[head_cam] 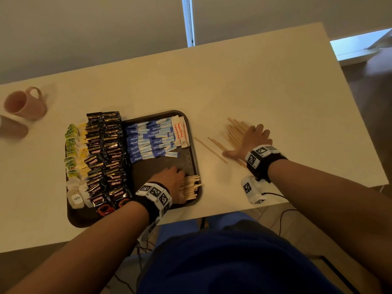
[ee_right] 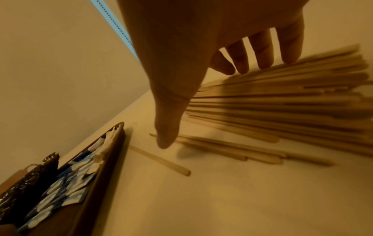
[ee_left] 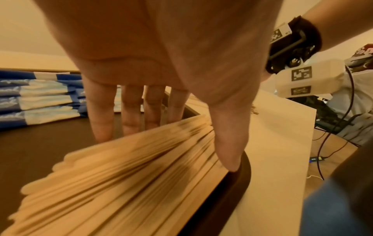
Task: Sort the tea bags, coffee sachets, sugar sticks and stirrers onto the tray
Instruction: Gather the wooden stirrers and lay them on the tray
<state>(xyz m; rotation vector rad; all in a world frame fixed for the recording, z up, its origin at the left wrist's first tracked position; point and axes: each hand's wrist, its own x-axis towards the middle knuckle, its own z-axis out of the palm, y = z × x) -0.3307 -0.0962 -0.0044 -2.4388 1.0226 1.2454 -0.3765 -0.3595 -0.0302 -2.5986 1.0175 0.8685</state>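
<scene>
A dark brown tray (head_cam: pixel 196 162) holds tea bags (head_cam: pixel 73 149) at its left, black coffee sachets (head_cam: pixel 106 153) beside them and blue sugar sticks (head_cam: pixel 148 141) at the back right. A bundle of wooden stirrers (head_cam: pixel 191 186) (ee_left: pixel 125 172) lies in the tray's front right corner. My left hand (head_cam: pixel 171 181) (ee_left: pixel 161 121) rests flat on that bundle, fingers straight. On the table to the right lies a loose pile of stirrers (head_cam: pixel 233 132) (ee_right: pixel 282 105). My right hand (head_cam: pixel 252 139) (ee_right: pixel 222 76) is spread flat over that pile, fingertips touching it.
Two pink mugs (head_cam: pixel 24 103) stand at the table's far left. A few stray stirrers (head_cam: pixel 210 149) (ee_right: pixel 161 160) lie between the tray and the pile. A white tagged box with a cable (head_cam: pixel 252 189) sits near the table's front edge, by my right wrist.
</scene>
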